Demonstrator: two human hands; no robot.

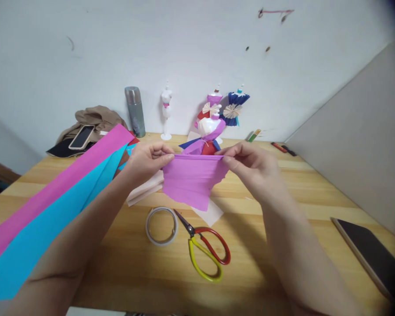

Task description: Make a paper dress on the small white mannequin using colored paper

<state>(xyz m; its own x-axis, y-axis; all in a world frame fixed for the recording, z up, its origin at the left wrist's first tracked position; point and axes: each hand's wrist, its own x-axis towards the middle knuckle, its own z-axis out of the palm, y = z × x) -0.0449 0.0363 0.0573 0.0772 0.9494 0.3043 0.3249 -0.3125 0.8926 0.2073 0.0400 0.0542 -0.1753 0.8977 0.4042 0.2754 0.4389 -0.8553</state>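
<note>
at the centre of the frame we see a purple sheet [194, 182] held level by its straight upper edge, the rest hanging below. the left hand [153, 156] pinches the sheet's upper left corner between thumb and curled fingers; the right hand [250, 164] pinches the upper right corner likewise. just behind the edge, above centre, we find a dressed white mannequin [206, 127]. at lower centre, scissors [192, 231] with red and yellow handles lie just beside a tape roll [148, 229] on the desk [118, 263].
</note>
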